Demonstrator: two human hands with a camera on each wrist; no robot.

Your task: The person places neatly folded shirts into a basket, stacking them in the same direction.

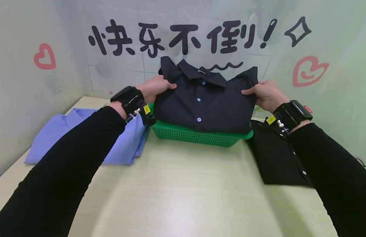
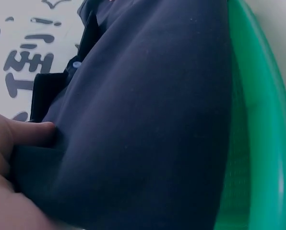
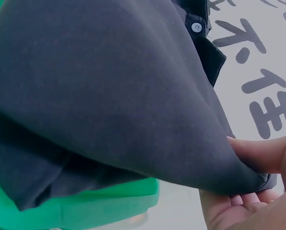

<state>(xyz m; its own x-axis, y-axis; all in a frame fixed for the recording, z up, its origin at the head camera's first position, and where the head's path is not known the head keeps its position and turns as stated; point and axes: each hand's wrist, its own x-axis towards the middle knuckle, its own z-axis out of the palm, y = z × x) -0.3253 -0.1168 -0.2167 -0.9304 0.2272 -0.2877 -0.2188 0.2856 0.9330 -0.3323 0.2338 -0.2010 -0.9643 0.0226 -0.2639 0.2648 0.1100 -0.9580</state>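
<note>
Left fingers [image 1: 168, 86] and right fingers [image 1: 250, 90] tight on opposite sides of a dark shirt [image 1: 211, 103] — green basket [image 1: 196, 137] beneath.

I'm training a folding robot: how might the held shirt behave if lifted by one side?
The shirt would probably flop and might unfold: its layers part in the right wrist view. It seems light: the left hand and right hand merely pinch its sides.

place: staged indoor recording booth, apparently; signs: printed backdrop [image 1: 117, 74]; pale tabletop [image 1: 183, 184]; wrist-worn cameras [image 1: 293, 115]
</note>
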